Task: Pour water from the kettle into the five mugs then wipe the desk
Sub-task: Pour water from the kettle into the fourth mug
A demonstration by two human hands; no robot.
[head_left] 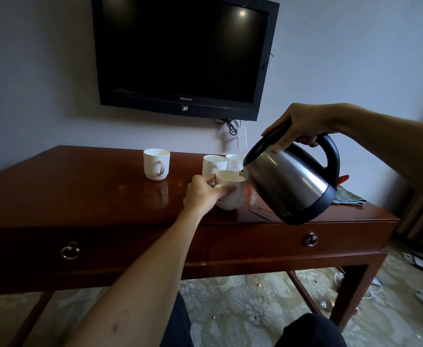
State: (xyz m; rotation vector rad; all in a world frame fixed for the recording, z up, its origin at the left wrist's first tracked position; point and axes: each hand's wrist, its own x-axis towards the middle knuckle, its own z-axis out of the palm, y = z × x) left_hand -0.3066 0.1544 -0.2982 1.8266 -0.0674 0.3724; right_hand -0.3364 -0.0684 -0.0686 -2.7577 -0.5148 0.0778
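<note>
While my right hand (296, 128) curls round the black handle of the kettle (290, 181), thumb pressed on the lid, I hold the kettle tipped hard toward nine o'clock, its spout just over the rim of the near mug (231, 194). My left hand (203, 195) steadies that mug, fingers wrapped round its side, so both grips are closed on something. The mug stands on the counter (80, 196) directly at nine o'clock from the spout, so the pour turns on that short gap: the kettle's long axis runs from its base at four o'clock down to the spout at ten, and more tilt sends water left into the cup.

Two more mugs (214, 164) stand touching each other just beyond at twelve o'clock, and another mug (156, 164) stands apart at ten. I see only four; a fifth may be hidden behind the kettle. My right hand is nearer all of them for pouring. A cloth (348, 196) lies at three o'clock behind the kettle, for the wipe. Wet streaks already shine on the counter beneath the spout, so I judge spilling the risk.
</note>
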